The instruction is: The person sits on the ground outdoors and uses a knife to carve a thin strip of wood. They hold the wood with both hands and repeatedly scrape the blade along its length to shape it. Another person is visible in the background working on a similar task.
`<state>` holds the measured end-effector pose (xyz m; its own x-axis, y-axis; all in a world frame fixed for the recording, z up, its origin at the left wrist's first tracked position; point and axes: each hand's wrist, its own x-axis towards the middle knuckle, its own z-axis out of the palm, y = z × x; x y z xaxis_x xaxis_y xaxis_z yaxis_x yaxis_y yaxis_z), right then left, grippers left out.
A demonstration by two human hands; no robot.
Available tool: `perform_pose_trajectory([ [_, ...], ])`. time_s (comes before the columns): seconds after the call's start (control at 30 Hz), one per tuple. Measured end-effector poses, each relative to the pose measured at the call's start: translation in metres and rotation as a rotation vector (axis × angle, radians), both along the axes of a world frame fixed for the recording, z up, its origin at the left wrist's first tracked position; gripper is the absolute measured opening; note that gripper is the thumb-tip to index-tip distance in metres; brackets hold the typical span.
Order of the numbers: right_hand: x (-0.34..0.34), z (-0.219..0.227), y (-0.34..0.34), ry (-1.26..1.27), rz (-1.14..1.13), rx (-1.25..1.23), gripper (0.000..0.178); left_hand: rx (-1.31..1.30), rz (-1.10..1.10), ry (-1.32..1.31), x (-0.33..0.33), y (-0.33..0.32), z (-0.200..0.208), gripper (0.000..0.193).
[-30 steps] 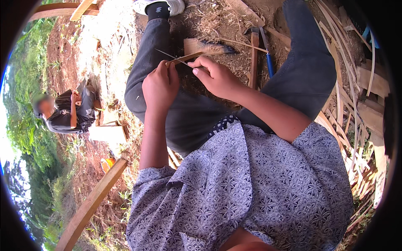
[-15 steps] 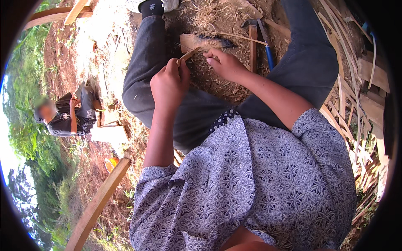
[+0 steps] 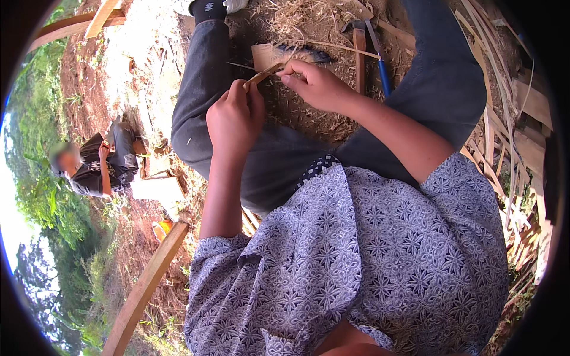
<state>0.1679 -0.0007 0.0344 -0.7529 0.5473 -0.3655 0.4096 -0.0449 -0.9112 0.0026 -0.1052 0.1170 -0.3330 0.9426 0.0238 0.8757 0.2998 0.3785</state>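
Wooden strip (image 3: 260, 77): it is slanting up and to the right out of your left fist, and is standing in the gap between your two hands.
Left hand (image 3: 234, 118): your fingers are folding snugly round the strip's near end, leaving its far part free.
Thin tool (image 3: 242, 66): it is crossing the wooden strip, its far end pointing toward your left leg; whether the two are touching, you cannot be telling from here.
Right hand (image 3: 317, 86): your thumb and forefinger are pinching together at the tool's right end, no gap showing.
Progress: the wooden strip is already looking slim, so some shaping is probably behind you; its surface is showing too small for judging how much is remaining.
Ground: brown earth is lying under your hands, and curled shavings (image 3: 297, 21) are covering much of it.
Flat board (image 3: 263, 56): it is resting just beyond the wooden strip, near a blackened patch.
Hammer (image 3: 360, 53): it is lying between your legs, beside a blue-handled blade (image 3: 385, 77).
Right side: long wood strips (image 3: 504, 118) are piling up beyond your right leg.
Left side: a co-worker (image 3: 92, 163) is sitting well apart, near a pale box (image 3: 157, 188); a timber post (image 3: 148, 285) is leaning nearer you, and greenery (image 3: 53, 196) is filling the background.
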Motion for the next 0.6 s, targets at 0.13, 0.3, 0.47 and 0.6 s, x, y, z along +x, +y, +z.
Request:
perform_pose_trajectory([
  [0.13,0.0,-0.028,-0.001,-0.047,-0.059,0.03,0.028,-0.015,-0.006,0.004,0.002,0.001,0.0,0.016],
  [0.3,0.004,-0.081,0.005,-0.149,-0.02,0.031,0.029,0.023,-0.008,0.04,0.004,0.001,-0.006,0.015],
  [0.47,-0.008,-0.009,-0.004,0.073,-0.03,0.029,0.028,0.035,0.009,0.005,-0.002,-0.003,-0.001,0.015],
  [0.6,0.004,-0.113,0.015,-0.251,0.022,0.094,0.026,0.044,-0.06,0.063,-0.002,-0.001,0.001,0.013],
])
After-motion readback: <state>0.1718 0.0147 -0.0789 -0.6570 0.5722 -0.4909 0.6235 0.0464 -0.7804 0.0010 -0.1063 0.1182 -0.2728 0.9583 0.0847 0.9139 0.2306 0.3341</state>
